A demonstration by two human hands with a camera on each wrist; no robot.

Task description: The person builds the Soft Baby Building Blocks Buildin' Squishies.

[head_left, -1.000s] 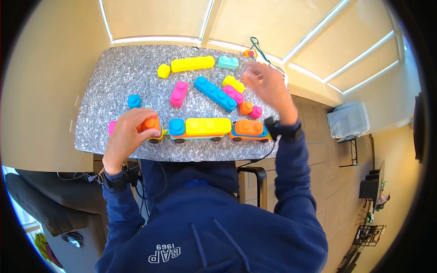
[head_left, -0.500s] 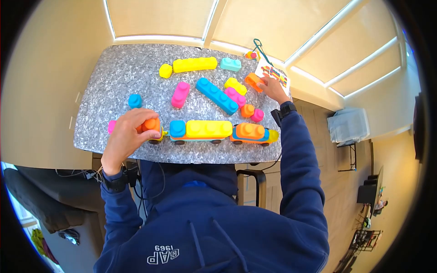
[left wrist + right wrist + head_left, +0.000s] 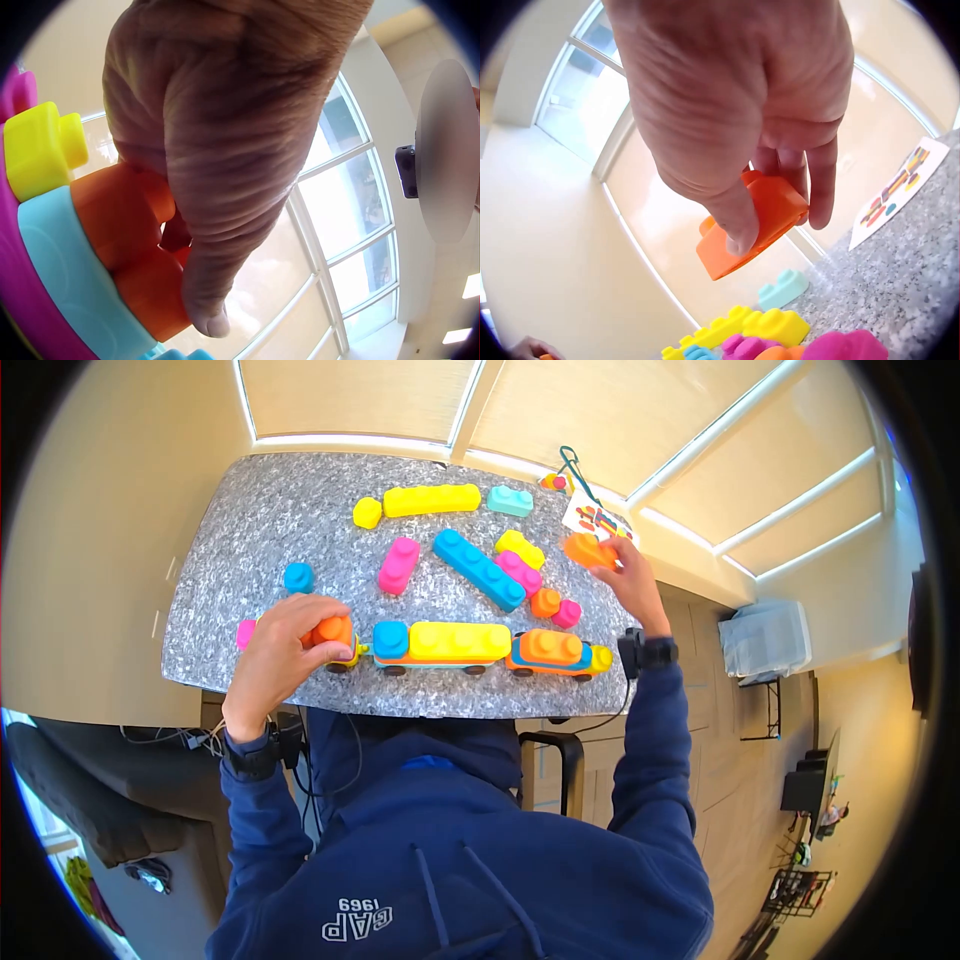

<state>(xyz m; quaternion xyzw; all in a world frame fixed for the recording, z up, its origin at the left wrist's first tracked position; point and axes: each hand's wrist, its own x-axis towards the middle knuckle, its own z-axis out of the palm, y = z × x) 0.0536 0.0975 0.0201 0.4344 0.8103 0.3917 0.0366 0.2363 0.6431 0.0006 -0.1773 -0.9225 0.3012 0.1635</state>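
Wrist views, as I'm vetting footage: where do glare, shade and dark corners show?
Left wrist: windows glare white beside the dim left hand; right wrist: an upper-left window looks partly washed out, the held orange block reads clearly; both wrist views: upper corners black.

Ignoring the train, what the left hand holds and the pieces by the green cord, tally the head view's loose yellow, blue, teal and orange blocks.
Yellow blocks: 3
Blue blocks: 2
Teal block: 1
Orange blocks: 2, one in the right hand
Total: 8

The 2 arms (image 3: 655, 750) reach forward, left hand (image 3: 280, 662) gripping close in, right hand (image 3: 636, 588) pinching farther out.
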